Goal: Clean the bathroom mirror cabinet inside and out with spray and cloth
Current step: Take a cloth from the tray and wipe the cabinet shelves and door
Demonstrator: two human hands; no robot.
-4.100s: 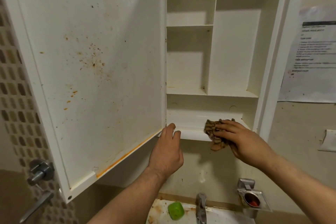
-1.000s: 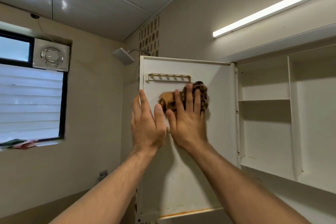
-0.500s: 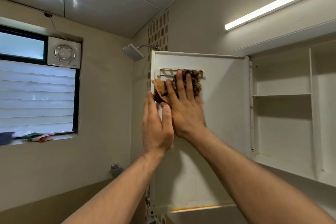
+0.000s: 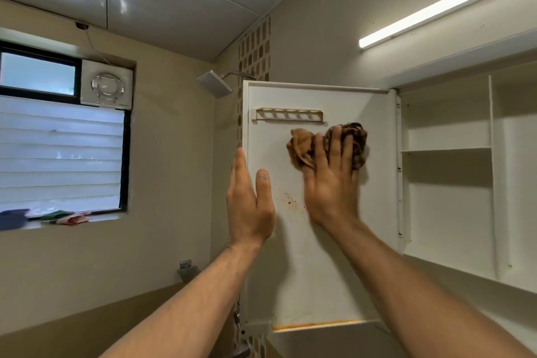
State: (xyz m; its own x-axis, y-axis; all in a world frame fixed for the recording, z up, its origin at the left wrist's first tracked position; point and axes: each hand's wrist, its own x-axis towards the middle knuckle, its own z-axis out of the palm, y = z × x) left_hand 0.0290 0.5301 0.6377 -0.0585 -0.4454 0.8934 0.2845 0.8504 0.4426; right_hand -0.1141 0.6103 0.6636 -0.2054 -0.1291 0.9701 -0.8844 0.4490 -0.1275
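Brown checked cloth (image 4: 302, 145) lay pressed under the right hand (image 4: 331, 186), fingers straight, against the inner face of the tall door (image 4: 319, 270), the flat left hand (image 4: 250, 206) bracing its free edge, with rust specks (image 4: 289, 197) just below the cloth, between both hands, nearer the right.

Our window sill (image 4: 104, 217) and cabinet shelf (image 4: 444, 150)
We see a dark blue tub (image 4: 13, 216) at the sill's left end, crumpled green-and-red cloths (image 4: 65, 217) just beside it.

head view | tilted upward | close to open cabinet door (image 4: 313, 241)
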